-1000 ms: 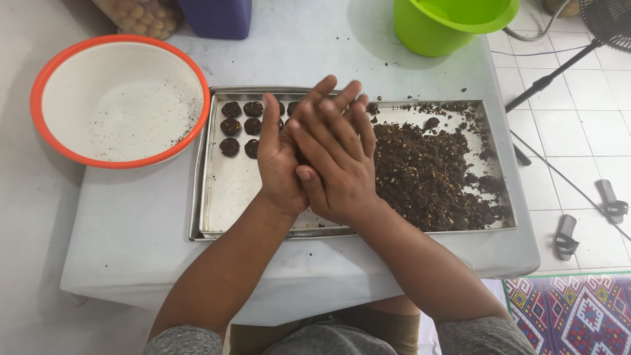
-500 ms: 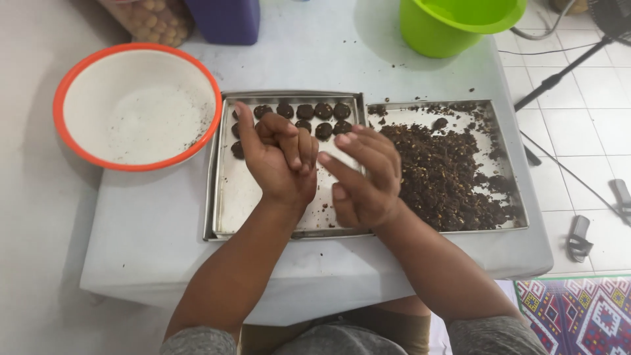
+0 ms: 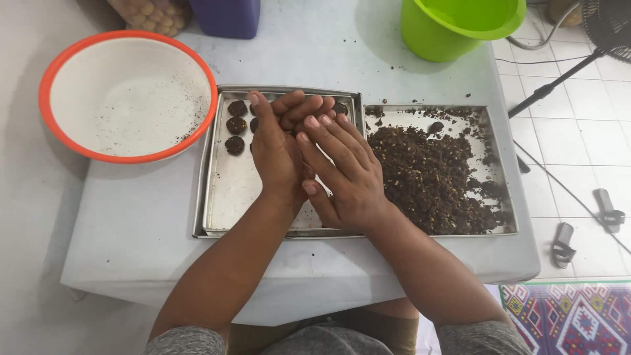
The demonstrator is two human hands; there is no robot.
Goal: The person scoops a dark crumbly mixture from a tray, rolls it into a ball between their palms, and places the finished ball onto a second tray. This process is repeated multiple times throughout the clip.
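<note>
We are observing the left hand [image 3: 277, 151] and right hand [image 3: 345, 174] pressing palm to palm at frame centre, fingers extended toward the upper left, above the left tray [image 3: 223, 197]. We cannot tell what lies between the palms. Dark balls [image 3: 235, 125] are sitting in the tray's upper left; the crumb mixture [image 3: 434, 177] is filling the right tray [image 3: 490, 118].

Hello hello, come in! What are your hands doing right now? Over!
Left hand and right hand pressed palm to palm over the left tray. Whatever is between them is hidden. Dark balls lined up on that tray. Crumbly mix in the right tray. Nothing blocking.
</note>
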